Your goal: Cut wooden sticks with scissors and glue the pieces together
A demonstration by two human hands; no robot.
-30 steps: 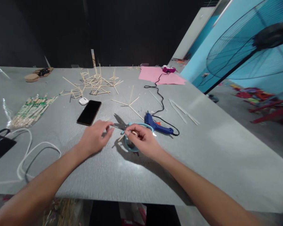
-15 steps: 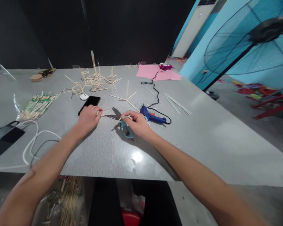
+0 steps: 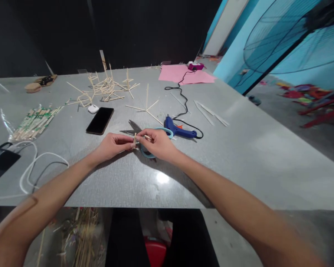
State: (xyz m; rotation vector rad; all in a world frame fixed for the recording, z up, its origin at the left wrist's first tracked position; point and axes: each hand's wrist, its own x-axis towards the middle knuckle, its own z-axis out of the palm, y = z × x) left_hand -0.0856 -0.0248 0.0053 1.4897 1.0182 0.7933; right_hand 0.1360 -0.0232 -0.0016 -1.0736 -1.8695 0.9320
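Observation:
My left hand [image 3: 114, 145] is closed in a pinch at a short wooden stick [image 3: 135, 138], which stands nearly upright between the fingertips of both hands. My right hand [image 3: 158, 144] is closed too, with the pale end of another stick piece [image 3: 147, 137] showing between its fingers. Beneath the right hand lie scissors [image 3: 135, 126] with light blue handles, blades spread apart and pointing left; the hand covers their middle. Just right of them rests a blue glue gun [image 3: 180, 129]. Behind the hands, several sticks joined at one point form a small frame [image 3: 147, 110].
A phone [image 3: 100, 121] and a white earbud case [image 3: 93, 109] lie left of centre. Farther back stands a tangled stick structure [image 3: 107, 87]. Packaged sticks [image 3: 36, 122] and a white cable [image 3: 23, 174] are at left. Pink paper [image 3: 174, 73] and glue sticks [image 3: 211, 112] lie right.
My left hand has moved right, away from the phone, and now meets my right hand at the stick. The stick piece has turned more upright. The view has shifted slightly.

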